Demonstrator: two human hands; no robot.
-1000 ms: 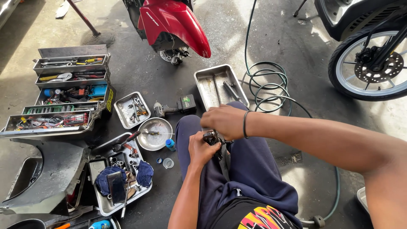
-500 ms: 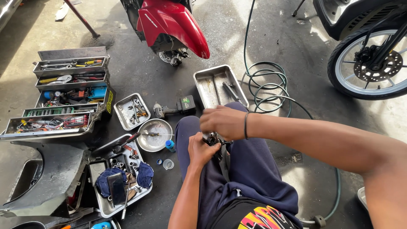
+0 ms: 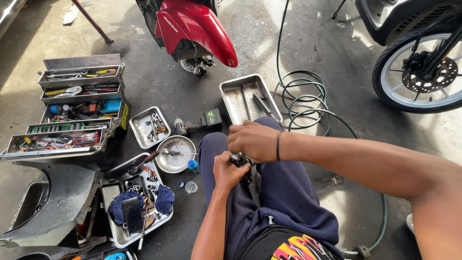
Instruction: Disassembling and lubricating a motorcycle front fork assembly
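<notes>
I sit on the concrete floor with blue trousers over my knees. My left hand (image 3: 227,171) grips a small dark metal part (image 3: 242,161) on my lap. My right hand (image 3: 252,140), with a black band on its wrist, closes over the top of the same part. Most of the part is hidden under my fingers. A metal tray (image 3: 230,98) holding two long tools lies just beyond my knees.
An open tiered toolbox (image 3: 72,108) stands at the left. Near it are a small tray of bits (image 3: 150,127), a round metal bowl (image 3: 175,154), a cordless impact driver (image 3: 198,123) and a socket tray (image 3: 137,202). A red scooter (image 3: 195,29), green hose (image 3: 303,101) and motorcycle wheel (image 3: 423,72) lie ahead.
Both hands stay on the part on my lap. The view has shifted slightly; my hands have barely moved.
</notes>
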